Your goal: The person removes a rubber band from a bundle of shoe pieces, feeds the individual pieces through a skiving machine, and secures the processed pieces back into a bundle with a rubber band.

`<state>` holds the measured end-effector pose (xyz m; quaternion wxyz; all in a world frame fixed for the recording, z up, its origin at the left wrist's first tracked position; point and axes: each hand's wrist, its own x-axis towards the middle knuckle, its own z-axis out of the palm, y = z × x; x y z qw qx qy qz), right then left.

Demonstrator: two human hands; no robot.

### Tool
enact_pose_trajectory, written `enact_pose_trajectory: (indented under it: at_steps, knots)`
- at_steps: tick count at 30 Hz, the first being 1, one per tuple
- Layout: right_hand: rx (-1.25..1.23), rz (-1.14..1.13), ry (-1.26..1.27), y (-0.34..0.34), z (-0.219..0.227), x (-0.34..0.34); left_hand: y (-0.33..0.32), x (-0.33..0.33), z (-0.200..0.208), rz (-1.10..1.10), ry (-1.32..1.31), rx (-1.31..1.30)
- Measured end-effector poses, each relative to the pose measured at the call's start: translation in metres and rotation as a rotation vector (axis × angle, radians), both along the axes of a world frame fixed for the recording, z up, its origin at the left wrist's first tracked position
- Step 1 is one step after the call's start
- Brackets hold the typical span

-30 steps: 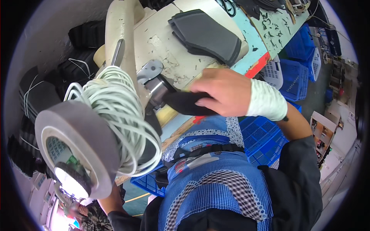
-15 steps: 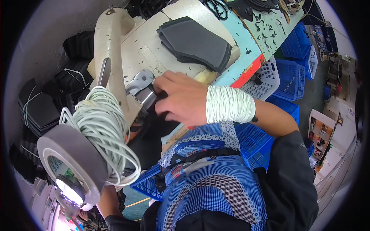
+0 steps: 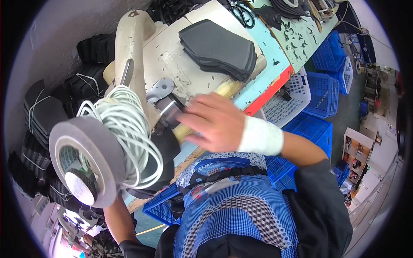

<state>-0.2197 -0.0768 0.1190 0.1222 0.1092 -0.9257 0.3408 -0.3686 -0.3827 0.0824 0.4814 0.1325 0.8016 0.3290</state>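
Observation:
My right hand [image 3: 215, 124], a white wrap around its wrist, reaches with spread fingers to a shiny metal cylinder [image 3: 170, 109] on the head of a cream sewing machine [image 3: 129, 43]. The hand is blurred and I see nothing gripped in it. A dark fabric piece [image 3: 165, 148] lies under the machine head, just left of the fingertips. My left forearm [image 3: 116, 215] runs up from the lower edge; its hand is hidden behind a big grey tape roll [image 3: 86, 159] and a coil of white cord [image 3: 129, 133]. A stack of dark grey cut pieces [image 3: 219, 47] rests on the machine bed.
The turquoise table [image 3: 275, 64] carries scissors [image 3: 241, 10] and more dark scraps at its far end. Blue crates [image 3: 327, 81] and a white basket [image 3: 286, 103] stand on the floor to the right. Tied bundles of dark pieces [image 3: 43, 112] are stacked at the left.
My right hand carried a dark piece left to the machine head, and its fingers have since spread. The view has swung, shifting the tape roll and cord coil.

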Motion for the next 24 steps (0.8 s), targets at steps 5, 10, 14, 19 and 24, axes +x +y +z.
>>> enact_pose_trajectory:
  at_steps: [5,10,14,19,24]
  knots:
    - [0.186,0.163,-0.292,0.020,-0.004,-0.020,0.000,0.006,-0.002,0.011,-0.015,0.009]
    - [-0.256,0.346,-0.490,0.044,0.010,-0.008,-0.001,0.009,0.003,0.020,-0.016,-0.002]
    - [0.052,0.184,-0.254,0.014,-0.004,-0.025,0.005,0.007,0.001,0.004,-0.027,0.013]
    - [-0.143,0.294,-0.673,0.061,0.017,-0.006,0.006,0.007,-0.003,0.006,-0.029,0.026]
    - [-0.012,0.247,-0.224,0.016,0.000,-0.026,-0.002,0.010,0.013,0.023,-0.020,-0.003]
